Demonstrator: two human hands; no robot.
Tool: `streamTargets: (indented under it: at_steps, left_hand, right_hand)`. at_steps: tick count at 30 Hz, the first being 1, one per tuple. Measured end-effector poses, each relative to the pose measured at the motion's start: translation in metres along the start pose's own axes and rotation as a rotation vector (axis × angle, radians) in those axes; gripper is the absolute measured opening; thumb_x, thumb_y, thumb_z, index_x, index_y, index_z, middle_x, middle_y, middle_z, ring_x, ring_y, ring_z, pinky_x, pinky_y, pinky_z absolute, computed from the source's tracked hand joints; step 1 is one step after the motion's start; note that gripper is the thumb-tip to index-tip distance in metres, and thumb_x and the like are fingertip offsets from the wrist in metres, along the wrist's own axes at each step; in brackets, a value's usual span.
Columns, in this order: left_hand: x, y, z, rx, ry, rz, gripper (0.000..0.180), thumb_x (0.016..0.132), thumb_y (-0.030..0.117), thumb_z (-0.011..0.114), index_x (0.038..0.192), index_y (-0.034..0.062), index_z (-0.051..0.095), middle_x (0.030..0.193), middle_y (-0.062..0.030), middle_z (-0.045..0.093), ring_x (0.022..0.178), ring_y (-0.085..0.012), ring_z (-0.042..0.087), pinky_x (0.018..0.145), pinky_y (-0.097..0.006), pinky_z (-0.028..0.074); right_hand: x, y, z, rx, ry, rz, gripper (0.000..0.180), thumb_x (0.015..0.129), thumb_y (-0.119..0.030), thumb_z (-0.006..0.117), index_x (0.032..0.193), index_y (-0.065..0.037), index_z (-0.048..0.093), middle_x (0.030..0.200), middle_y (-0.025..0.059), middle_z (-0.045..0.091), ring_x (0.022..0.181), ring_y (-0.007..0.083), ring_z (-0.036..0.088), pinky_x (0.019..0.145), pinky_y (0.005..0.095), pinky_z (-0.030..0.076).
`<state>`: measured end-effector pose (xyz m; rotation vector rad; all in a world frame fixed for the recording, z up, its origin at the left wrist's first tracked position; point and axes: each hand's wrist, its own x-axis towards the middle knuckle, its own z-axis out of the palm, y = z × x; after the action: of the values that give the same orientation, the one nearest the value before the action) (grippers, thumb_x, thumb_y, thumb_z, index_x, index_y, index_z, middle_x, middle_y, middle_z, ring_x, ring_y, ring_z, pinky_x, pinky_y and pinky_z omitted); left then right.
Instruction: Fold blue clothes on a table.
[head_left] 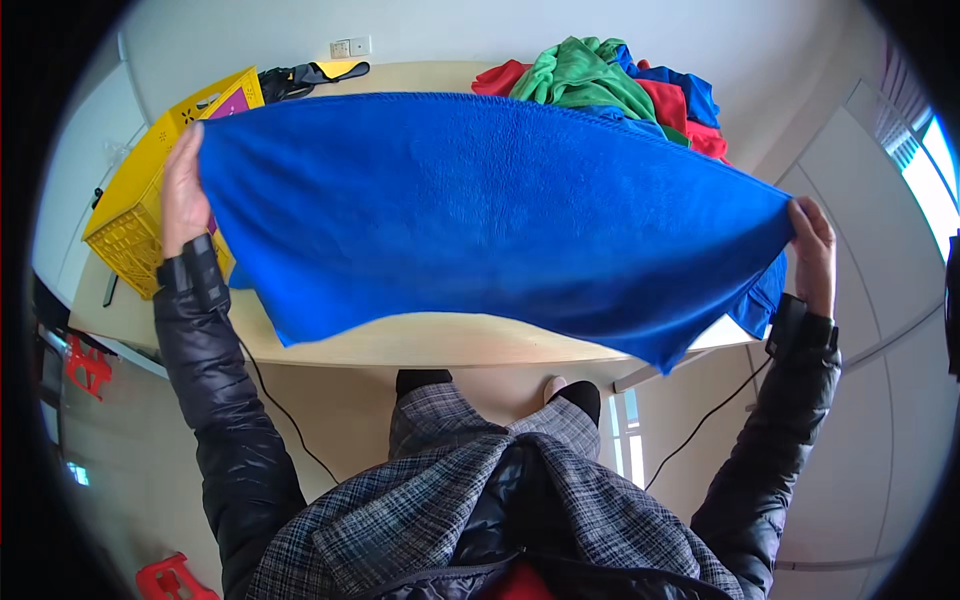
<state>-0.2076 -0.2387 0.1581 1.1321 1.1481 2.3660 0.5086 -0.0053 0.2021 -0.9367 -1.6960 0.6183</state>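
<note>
A blue cloth, towel-like with a stitched upper edge, is stretched wide between my two hands above the table. My left hand is closed on its upper left corner, beside the yellow crate. On the other side, my right hand pinches the upper right corner. The lower edge hangs free, with its two bottom corners dipping near the table's front edge. More blue fabric shows behind the cloth at the right, by my right hand. The cloth hides most of the tabletop.
At the back right of the wooden table lies a heap of green, red and blue cloths. A yellow plastic crate stands at the left, with a black strap-like item behind it. Red stools are on the floor at left.
</note>
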Motion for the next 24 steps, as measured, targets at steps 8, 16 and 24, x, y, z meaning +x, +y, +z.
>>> streamTargets:
  at_steps: [8,16,24]
  left_hand:
    - [0.019,-0.17,-0.057,0.29,0.0,-0.269,0.04,0.095,0.023,0.068,0.123,-0.0044,0.064,0.112,-0.0084,0.067,0.101,-0.0137,0.06,0.09,-0.028,0.047]
    - [0.002,-0.212,0.005,0.344,0.037,-0.387,0.026,0.095,0.022,0.067,0.104,-0.0024,0.069,0.085,-0.0006,0.064,0.079,-0.0095,0.055,0.073,-0.027,0.045]
    - [-0.097,-0.116,0.147,0.338,-0.269,-0.38,0.019,0.094,0.027,0.07,0.098,0.0081,0.068,0.076,0.0079,0.06,0.064,-0.0018,0.054,0.054,-0.017,0.04]
  right_hand:
    - [0.008,0.104,0.07,-0.029,-0.1,0.258,0.017,0.093,-0.026,0.07,0.083,-0.012,0.069,0.071,-0.0077,0.058,0.06,0.0047,0.053,0.052,0.0203,0.039]
    - [0.022,0.152,0.127,0.453,-0.198,0.536,0.015,0.093,-0.024,0.07,0.089,-0.01,0.07,0.073,-0.0021,0.064,0.062,0.0082,0.06,0.055,0.0213,0.047]
    - [-0.045,0.037,0.223,0.618,-0.396,0.648,0.013,0.094,-0.021,0.07,0.092,-0.008,0.068,0.074,-0.0026,0.062,0.062,0.0096,0.06,0.059,0.024,0.05]
